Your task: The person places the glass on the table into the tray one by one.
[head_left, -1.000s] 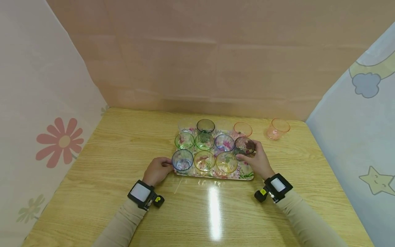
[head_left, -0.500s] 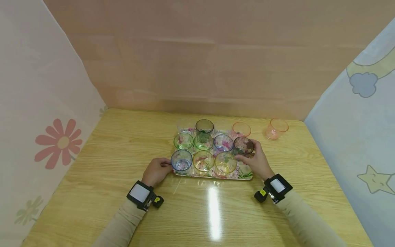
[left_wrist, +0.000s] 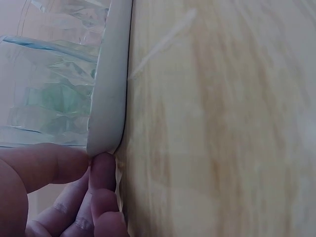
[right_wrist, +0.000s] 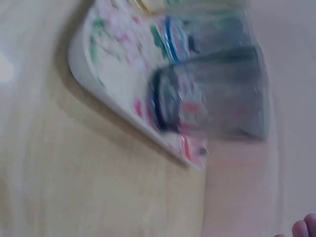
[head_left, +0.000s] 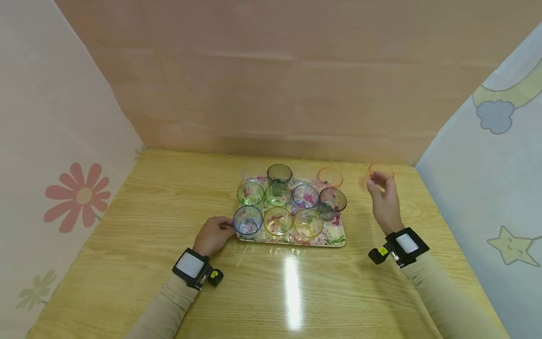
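Note:
My left hand (head_left: 213, 235) is at the near left corner of a flowered tray (head_left: 334, 234). In the left wrist view its thumb and fingers pinch the pale tray rim (left_wrist: 109, 94). Beside that hand stands a blue-rimmed cup (head_left: 248, 222). Off the tray, my right hand (head_left: 386, 205) is raised with fingers slightly bent, just in front of an orange-rimmed clear cup (head_left: 378, 166). The hand partly hides that cup, and I see no grip on it. A dark grey cup (head_left: 332, 203) stands at the tray's right side, also seen as a tinted cup (right_wrist: 212, 96).
Several other cups share the tray, including two yellow-rimmed ones (head_left: 278, 221), green ones (head_left: 250, 194) and an orange-rimmed one (head_left: 330, 177) at the back. The wooden table (head_left: 178, 188) ends at a brown backdrop (head_left: 254, 103), with patterned white sheets at both sides.
My right hand has let go of the dark grey cup, leaving it on the tray, and has moved right and back towards the lone orange-rimmed cup. The left hand stays at the tray corner.

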Demonstrator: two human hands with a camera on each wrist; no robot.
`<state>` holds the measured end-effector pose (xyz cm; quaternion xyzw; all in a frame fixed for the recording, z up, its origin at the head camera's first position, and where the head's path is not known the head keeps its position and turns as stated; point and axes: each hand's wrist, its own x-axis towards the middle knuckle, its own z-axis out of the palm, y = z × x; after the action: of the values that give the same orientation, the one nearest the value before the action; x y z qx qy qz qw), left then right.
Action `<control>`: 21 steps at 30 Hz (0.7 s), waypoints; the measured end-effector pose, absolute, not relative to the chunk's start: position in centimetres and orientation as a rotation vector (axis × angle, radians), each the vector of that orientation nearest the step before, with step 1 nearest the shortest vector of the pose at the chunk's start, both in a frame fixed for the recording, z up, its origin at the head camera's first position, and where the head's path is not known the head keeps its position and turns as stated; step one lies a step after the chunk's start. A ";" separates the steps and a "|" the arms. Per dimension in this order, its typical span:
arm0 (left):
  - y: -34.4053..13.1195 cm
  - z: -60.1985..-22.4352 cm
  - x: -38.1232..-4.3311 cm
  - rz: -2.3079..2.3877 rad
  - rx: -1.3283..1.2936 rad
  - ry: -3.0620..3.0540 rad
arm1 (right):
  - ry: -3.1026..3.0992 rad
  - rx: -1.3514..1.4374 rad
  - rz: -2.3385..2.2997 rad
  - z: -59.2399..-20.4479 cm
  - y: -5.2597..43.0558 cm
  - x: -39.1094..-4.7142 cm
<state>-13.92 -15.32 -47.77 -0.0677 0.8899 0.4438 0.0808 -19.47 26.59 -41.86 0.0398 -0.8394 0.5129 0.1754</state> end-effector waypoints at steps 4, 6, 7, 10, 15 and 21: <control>-15.4 -47.8 -13.9 1.332 -0.202 2.651 | -2.322 0.063 1.396 -40.8 28.2 -21.4; -15.4 -47.8 -13.9 1.336 -0.197 2.647 | -2.319 0.038 1.359 -40.4 29.3 -22.4; -15.5 -47.8 -13.9 1.338 -0.197 2.646 | -2.320 0.024 1.352 -40.3 29.8 -22.9; -15.5 -47.7 -13.9 1.341 -0.204 2.646 | -2.357 -0.028 1.337 -40.2 31.3 -24.5; -15.5 -47.8 -13.9 1.360 -0.219 2.640 | -2.413 -0.144 1.391 -40.6 33.0 -26.2; -15.4 -47.8 -13.9 1.387 -0.211 2.628 | -2.420 -0.201 1.499 -41.5 33.5 -26.4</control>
<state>-13.85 -15.36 -47.81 -0.0708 0.8793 0.4640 0.0813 -26.39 33.47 -41.50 -0.0698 -0.8393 0.5198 0.1435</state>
